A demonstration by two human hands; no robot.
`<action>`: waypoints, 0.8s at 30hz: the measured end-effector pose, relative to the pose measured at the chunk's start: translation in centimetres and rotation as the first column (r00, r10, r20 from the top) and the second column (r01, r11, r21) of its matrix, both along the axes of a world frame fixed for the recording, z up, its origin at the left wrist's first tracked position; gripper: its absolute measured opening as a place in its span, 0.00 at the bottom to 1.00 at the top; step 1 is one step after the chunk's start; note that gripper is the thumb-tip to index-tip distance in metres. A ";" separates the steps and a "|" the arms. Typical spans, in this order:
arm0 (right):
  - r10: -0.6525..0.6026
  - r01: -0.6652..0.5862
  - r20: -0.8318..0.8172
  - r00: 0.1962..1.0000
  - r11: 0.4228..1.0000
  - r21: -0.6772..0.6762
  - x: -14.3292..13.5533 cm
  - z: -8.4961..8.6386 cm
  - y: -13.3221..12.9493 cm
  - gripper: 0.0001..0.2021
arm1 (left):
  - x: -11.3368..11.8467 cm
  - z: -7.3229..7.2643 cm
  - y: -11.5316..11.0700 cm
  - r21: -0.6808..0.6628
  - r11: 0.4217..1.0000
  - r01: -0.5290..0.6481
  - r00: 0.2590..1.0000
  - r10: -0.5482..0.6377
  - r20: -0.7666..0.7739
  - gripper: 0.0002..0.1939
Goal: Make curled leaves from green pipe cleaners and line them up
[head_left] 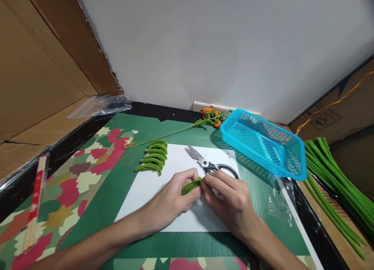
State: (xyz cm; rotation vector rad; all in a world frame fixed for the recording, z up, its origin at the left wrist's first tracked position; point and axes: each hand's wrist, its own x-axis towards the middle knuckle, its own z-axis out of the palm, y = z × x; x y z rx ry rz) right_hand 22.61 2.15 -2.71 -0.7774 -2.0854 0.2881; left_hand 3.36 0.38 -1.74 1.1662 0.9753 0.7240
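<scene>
My left hand is closed around a green chenille-stem leaf, with its thumb and fingers on either side. My right hand pinches the same leaf's right end between thumb and fingertips, and the fingers hide that tip. Beneath both hands lies a white sheet of paper. At the sheet's upper left rests a row of several finished green leaves, curved and lined up. Scissors with black and grey handles lie just beyond my hands, blades half apart and pointing up-left; my right hand partly covers their handles.
A blue perforated basket stands at the back right, beside a bundle of green chenille stems. An orange chenille flower stem lies at the back. Wrapped chopsticks and a plastic bag are on the left.
</scene>
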 end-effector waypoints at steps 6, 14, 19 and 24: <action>0.044 -0.046 -0.021 0.999 0.995 -0.090 0.4 0.5 0.1 0.07 | -0.2 0.5 0.3 -0.064 0.997 0.033 0.999 -0.032 0.026 0.15; 0.155 -0.156 0.025 0.988 0.988 0.002 2.2 1.5 1.0 0.08 | -0.7 1.8 0.7 -0.304 0.943 0.131 0.951 -0.033 0.309 0.08; 0.178 -0.176 0.049 0.983 0.984 -0.044 2.1 1.5 1.2 0.07 | -0.7 2.2 0.6 -0.353 0.932 0.085 0.960 0.018 0.279 0.09; 0.177 -0.177 0.132 0.975 0.984 -0.011 2.2 1.4 1.1 0.07 | -0.7 2.2 0.7 -0.374 0.923 0.086 0.965 0.016 0.262 0.11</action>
